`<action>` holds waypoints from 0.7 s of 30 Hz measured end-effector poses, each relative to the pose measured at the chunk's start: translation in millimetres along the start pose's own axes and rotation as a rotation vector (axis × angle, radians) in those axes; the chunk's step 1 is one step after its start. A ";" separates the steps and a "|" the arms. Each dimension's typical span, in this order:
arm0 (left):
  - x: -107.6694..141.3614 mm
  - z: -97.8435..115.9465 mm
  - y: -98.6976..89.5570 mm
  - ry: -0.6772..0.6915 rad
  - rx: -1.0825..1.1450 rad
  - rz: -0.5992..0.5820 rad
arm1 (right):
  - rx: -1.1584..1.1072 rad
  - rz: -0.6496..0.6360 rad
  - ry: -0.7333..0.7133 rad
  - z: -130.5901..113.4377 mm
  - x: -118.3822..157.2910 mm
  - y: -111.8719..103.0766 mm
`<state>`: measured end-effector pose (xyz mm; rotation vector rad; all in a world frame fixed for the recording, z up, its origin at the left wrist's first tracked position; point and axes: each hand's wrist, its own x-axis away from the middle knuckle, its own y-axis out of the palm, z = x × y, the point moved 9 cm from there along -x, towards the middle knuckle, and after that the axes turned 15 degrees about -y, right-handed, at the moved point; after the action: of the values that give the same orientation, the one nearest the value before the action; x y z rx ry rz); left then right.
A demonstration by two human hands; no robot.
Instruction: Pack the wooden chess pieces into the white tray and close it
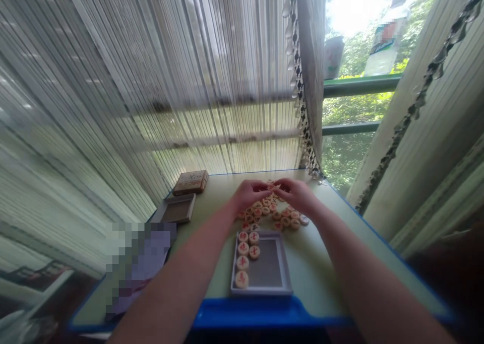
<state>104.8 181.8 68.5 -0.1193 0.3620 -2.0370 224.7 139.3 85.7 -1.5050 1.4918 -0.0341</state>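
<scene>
Round wooden chess pieces with red and dark characters (266,210) lie in a loose pile towards the far side of the table. Over the pile's far part, my left hand (251,193) and my right hand (297,193) face each other with fingertips close together. Both hands' fingers are bent inward around small pieces, whose exact number is hidden. Nearer to me sits an open grey-white box (289,283). Along its left side stands a column of red-character pieces (242,262), with two more (254,252) beside the column's far end.
At the back left lies a brown patterned box (191,182), with an empty shallow lid (176,209) in front of it. A purple item (151,258) rests at the left edge. The pale green table (317,283) has a blue rim. String curtains (227,82) hang behind.
</scene>
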 end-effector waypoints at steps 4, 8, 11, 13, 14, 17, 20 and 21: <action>21.1 9.3 -5.8 -0.017 -0.012 0.031 | -0.124 -0.016 -0.065 -16.4 1.2 4.8; 50.7 13.3 -15.2 -0.040 -0.055 0.091 | -0.220 -0.067 -0.138 -40.0 5.0 16.6; 77.1 11.7 -25.1 -0.037 -0.140 0.189 | -0.256 -0.089 -0.163 -57.9 9.5 28.0; 96.2 12.2 -29.5 0.001 -0.208 0.235 | -0.267 -0.112 -0.162 -69.0 14.8 36.0; 106.3 13.2 -31.6 0.032 -0.250 0.259 | -0.265 -0.129 -0.159 -74.5 18.7 39.6; 135.0 14.3 -37.5 0.112 -0.395 0.349 | -0.217 -0.174 -0.155 -89.0 36.3 45.8; 151.9 9.5 -37.6 0.129 -0.494 0.382 | -0.115 -0.170 -0.190 -100.9 57.7 43.5; 154.2 7.9 -35.1 0.131 -0.517 0.371 | -0.072 -0.163 -0.216 -104.5 64.0 42.2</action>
<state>3.6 60.3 76.0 -0.2181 0.9200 -1.5525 144.4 38.0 76.6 -1.6306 1.2083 0.0839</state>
